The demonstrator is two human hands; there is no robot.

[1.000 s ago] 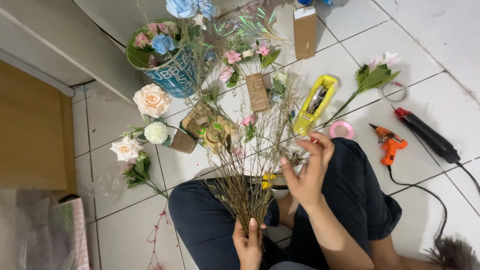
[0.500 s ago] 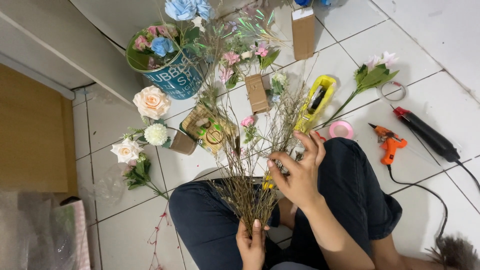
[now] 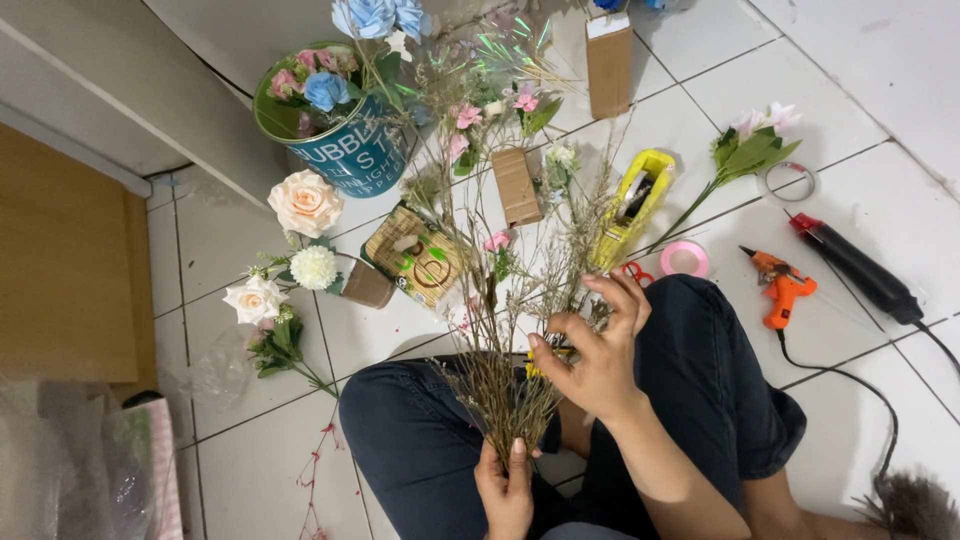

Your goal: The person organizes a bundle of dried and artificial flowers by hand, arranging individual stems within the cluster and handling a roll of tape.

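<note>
Dried twigs [image 3: 520, 340] are gathered into a bunch over the lap, clamped at the stem ends by the left hand [image 3: 505, 490], while the right hand [image 3: 595, 345], fingers half curled, is set among the upper sprigs. Judged from this, only the filler has been bunched. Left unused on the floor [image 3: 850, 130] are the cream roses [image 3: 300, 205], the flowers in the teal bucket [image 3: 340, 130], the pink tape roll [image 3: 685, 260] and the orange glue gun [image 3: 780, 290].

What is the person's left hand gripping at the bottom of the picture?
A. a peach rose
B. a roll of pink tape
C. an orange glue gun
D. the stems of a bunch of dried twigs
D: the left hand is closed around the base of the dried twigs, while the right hand touches them higher up.
</note>
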